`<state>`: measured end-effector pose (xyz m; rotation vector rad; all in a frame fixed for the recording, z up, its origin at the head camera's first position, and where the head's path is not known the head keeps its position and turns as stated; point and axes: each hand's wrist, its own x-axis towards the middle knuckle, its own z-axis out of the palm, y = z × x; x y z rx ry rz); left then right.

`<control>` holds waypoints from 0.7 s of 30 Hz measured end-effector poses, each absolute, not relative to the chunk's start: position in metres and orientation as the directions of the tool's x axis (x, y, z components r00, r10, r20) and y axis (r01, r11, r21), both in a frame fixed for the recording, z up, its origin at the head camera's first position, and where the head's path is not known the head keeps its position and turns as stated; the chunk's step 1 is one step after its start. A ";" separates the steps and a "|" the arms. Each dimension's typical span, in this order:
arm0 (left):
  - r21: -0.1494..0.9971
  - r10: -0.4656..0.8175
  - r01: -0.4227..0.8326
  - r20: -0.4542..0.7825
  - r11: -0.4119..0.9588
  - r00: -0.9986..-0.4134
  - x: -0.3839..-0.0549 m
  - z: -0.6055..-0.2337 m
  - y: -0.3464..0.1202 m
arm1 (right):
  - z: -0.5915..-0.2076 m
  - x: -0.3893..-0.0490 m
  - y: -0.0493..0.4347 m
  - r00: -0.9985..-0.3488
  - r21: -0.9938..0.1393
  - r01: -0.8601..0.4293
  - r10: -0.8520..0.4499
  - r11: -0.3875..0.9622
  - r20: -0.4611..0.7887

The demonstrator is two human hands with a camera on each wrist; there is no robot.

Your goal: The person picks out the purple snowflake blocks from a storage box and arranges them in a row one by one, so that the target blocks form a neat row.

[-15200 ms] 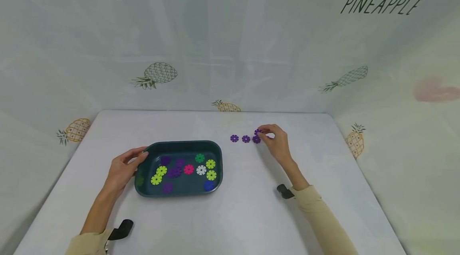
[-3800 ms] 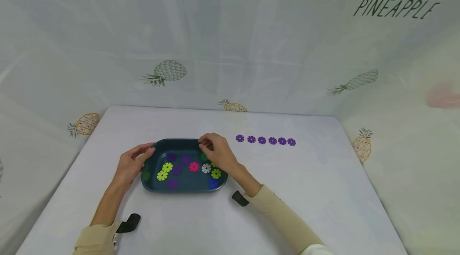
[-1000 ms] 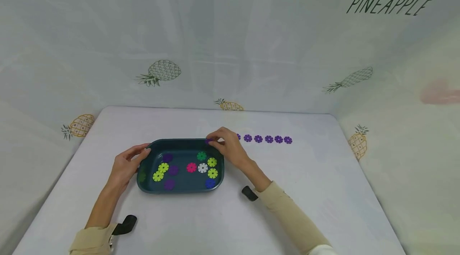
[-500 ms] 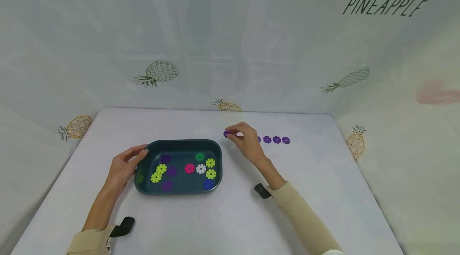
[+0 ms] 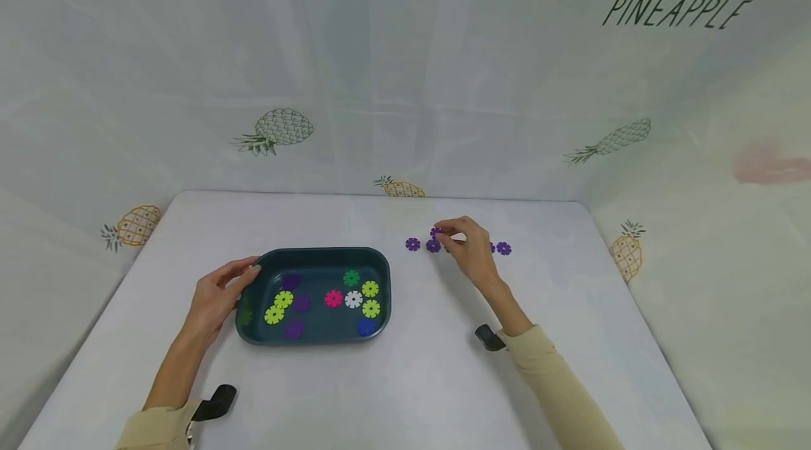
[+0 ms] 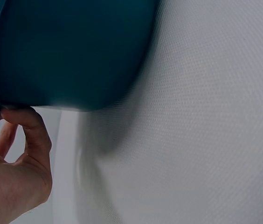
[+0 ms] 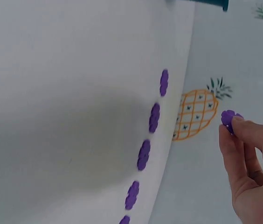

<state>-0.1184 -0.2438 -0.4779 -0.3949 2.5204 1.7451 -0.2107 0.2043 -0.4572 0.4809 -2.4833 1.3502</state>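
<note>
My right hand (image 5: 470, 251) pinches a purple flower-shaped disc (image 7: 229, 119) between thumb and fingers, held above a row of matching purple discs (image 5: 412, 244) on the table. The hand hides the middle of that row in the head view; the right wrist view shows several discs (image 7: 144, 155) in line. My left hand (image 5: 212, 300) grips the left end of a dark teal tray (image 5: 317, 339), thumb at its rim. Inside the tray lie purple, yellow-green, green, blue, white (image 5: 353, 299) and pink (image 5: 333, 298) discs.
A white cloth covers the table (image 5: 405, 394). Behind it hangs a pale curtain (image 5: 405, 70) printed with pineapples and lettering. A black wrist camera (image 5: 215, 403) sits on the left wrist and another (image 5: 489, 337) on the right.
Over the last second my right hand has moved right from the tray's far right corner, carrying a purple disc over the row. Earlier, the row grew longer. My left hand stays on the tray.
</note>
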 end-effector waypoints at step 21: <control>0.915 -0.175 -0.234 -0.184 0.328 -0.967 -0.118 -0.479 -0.246 | -0.474 -0.212 0.281 -0.889 -0.716 -0.335 0.045 0.613 0.455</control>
